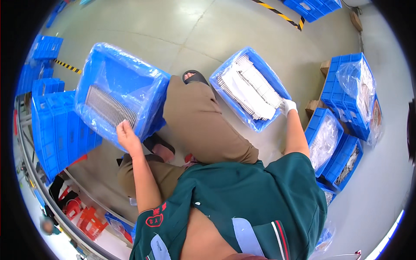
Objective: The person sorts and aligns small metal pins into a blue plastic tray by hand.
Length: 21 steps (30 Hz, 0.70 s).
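Observation:
A tall blue plastic bin [152, 76] lined with clear plastic film stands at my left. Inside it is a tight row of thin grey metal parts [106, 106]. My bare left hand [128, 136] reaches over its near edge, fingers drawn together at the near end of that row; what they pinch, if anything, is hidden. To the right, a second blue bin [258, 127] holds rows of thin, light metal parts [255, 82] and a white sheet [239, 89]. My right hand [288, 106], in a white glove, is at its right end, touching the parts there; its fingertips are hidden.
Blue crates [58, 130] stand stacked on the left. More crates [346, 93], some film-covered, line the right wall, partly on wooden supports. Red stools [91, 223] are at the lower left. My knee and sandalled foot [195, 77] lie between the two bins.

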Tool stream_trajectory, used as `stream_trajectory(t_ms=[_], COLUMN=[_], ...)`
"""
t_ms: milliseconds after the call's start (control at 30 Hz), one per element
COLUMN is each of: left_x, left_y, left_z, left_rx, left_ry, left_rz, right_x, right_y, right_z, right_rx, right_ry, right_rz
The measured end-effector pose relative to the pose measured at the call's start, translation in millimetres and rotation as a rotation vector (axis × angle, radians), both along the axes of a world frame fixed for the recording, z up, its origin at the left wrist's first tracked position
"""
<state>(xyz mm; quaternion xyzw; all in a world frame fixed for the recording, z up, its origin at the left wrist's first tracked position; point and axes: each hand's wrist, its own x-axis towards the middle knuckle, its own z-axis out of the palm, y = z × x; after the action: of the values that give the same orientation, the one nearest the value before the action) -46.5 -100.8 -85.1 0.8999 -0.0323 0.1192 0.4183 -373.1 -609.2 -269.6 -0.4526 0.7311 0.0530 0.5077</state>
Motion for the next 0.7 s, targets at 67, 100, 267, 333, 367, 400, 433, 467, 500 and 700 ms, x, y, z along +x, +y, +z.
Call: stream_trajectory(t_ms=[67, 100, 267, 333, 367, 400, 433, 467, 500, 700], left_x=[7, 9, 6, 5, 5, 3, 3, 3, 3, 2], left_y=[4, 7, 15, 5, -4, 0, -2, 1, 3, -3], left_z=[-7, -10, -2, -1, -3, 0, 0, 2, 2, 2], left_rx=[-0.028, -0.055, 0.025, 0.014, -0.01, 0.01, 0.021, 0.042, 0.052, 0.047], left_ry=[0.073, 0.133, 0.104, 0.129, 0.165, 0.155, 0.173, 0.185, 0.18, 0.12], left_rz=[0.033, 0.089, 0.149, 0.153, 0.152, 0.164, 0.159, 0.166, 0.174, 0.177], right_x=[-16, -17, 37, 56, 57, 70, 86, 113, 128, 178], right_y=[-12, -17, 9, 12, 3, 13, 9, 13, 19, 5], right_z=[-30, -43, -87, -114, -134, -142, -146, -149, -148, -142], right_rx=[0.0, 0.003, -0.193, -0.387, -0.444, -0.427, -0.424, -0.414, -0.404, -0.377], right_ry=[0.039, 0.044, 0.341, 0.277, 0.149, 0.132, 0.146, 0.15, 0.156, 0.234], right_rz=[0.196, 0.186, 0.98, 0.926, 0.681, 0.69, 0.687, 0.694, 0.701, 0.71])
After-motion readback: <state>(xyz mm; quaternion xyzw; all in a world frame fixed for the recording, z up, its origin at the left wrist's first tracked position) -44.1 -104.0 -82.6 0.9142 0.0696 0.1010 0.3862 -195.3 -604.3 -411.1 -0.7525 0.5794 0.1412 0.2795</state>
